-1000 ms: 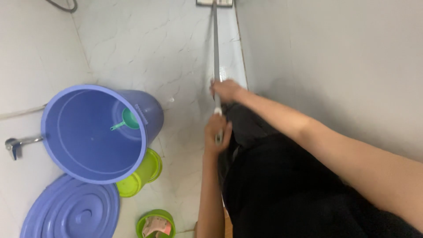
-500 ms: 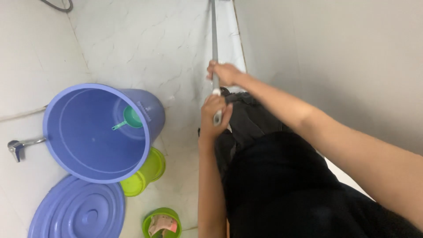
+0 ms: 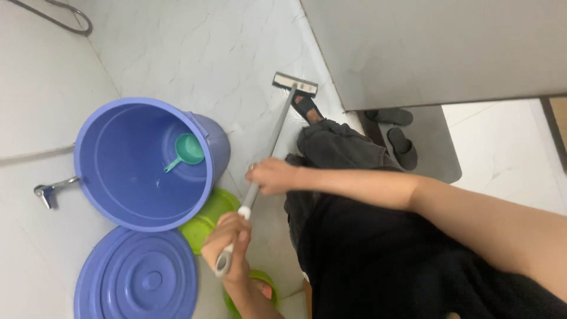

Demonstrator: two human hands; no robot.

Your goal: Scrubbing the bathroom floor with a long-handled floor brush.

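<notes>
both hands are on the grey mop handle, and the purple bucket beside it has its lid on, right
Not quite. Both hands, the left hand and the right hand, do grip the grey mop handle, but the purple bucket is open. Its lid lies flat on the floor beside it, and a teal scoop sits inside. The head view shows this.

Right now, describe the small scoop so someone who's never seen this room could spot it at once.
Find the big purple bucket standing open by the left wall, its matching lid flat on the floor beside it. Look inside, near the bucket's right rim: the scoop is there. It is the only teal thing in view, a small round cup with a thin straight handle, unlike the lime-green basins outside.
</notes>
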